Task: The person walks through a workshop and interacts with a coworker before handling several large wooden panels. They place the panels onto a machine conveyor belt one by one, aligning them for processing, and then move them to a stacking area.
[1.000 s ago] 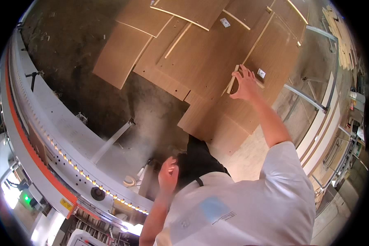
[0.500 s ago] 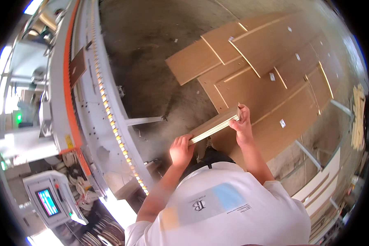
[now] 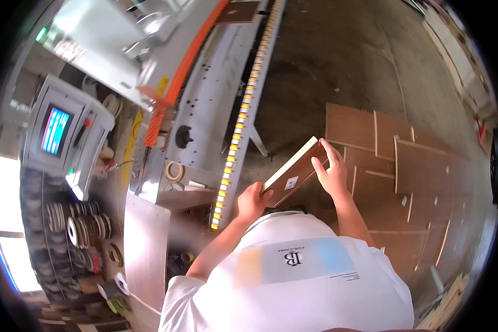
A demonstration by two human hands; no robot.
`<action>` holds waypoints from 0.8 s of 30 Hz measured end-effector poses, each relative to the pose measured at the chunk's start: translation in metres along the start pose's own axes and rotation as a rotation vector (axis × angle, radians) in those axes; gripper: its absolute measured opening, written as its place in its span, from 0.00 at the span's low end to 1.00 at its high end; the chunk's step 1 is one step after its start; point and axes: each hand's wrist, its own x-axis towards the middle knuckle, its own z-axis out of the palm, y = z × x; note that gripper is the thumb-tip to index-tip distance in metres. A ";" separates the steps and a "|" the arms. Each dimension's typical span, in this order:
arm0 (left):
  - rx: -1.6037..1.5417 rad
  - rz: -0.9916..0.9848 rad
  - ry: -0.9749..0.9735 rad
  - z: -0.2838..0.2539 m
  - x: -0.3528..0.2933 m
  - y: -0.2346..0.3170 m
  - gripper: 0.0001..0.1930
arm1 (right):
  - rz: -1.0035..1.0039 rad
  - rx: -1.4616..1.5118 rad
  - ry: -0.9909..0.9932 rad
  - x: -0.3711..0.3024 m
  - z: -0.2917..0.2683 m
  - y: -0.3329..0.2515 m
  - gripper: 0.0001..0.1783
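Observation:
Held in front of my white shirt is a narrow brown wood board (image 3: 299, 176) with a pale long edge and a white label on its face. It slants up to the right; whether it is one board or a stack I cannot tell. My left hand (image 3: 252, 202) is closed on its near left end, thumb over the face. At the far right end my right hand (image 3: 333, 174) holds the corner between straight fingertips and thumb, with a gap between thumb and fingers.
To the left runs a long machine (image 3: 205, 99) with an orange strip and a rail of yellow rollers (image 3: 240, 116). A control panel (image 3: 58, 130) with a lit screen stands farther left, above rolls of edging (image 3: 88, 229). Brown panels (image 3: 426, 166) lie spread to the right.
My view and body have turned left toward the machine and control panel. The board has tipped, so its labelled face shows now. My right hand's fingers have straightened at its end.

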 end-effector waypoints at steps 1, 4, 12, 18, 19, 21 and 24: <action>0.009 0.009 0.026 -0.011 0.002 -0.010 0.15 | 0.011 0.049 -0.044 0.010 0.010 -0.009 0.31; 0.019 -0.035 0.088 -0.033 0.002 -0.043 0.16 | -0.032 0.001 -0.197 0.031 0.040 -0.028 0.30; -0.900 -0.513 0.297 -0.050 0.008 -0.139 0.12 | 0.088 -0.269 -0.506 0.031 0.105 0.047 0.27; -1.294 -0.703 0.800 -0.054 0.044 -0.226 0.12 | 0.317 -0.104 -0.686 -0.006 0.103 0.056 0.27; -1.318 -0.726 0.864 -0.058 0.052 -0.239 0.13 | 0.343 -0.106 -0.691 -0.012 0.107 0.059 0.26; -1.340 -0.771 0.952 -0.063 0.058 -0.269 0.15 | 0.412 -0.096 -0.716 -0.023 0.108 0.063 0.27; -1.264 -0.848 0.987 -0.081 0.076 -0.276 0.20 | 0.565 -0.100 -0.851 -0.041 0.100 0.086 0.26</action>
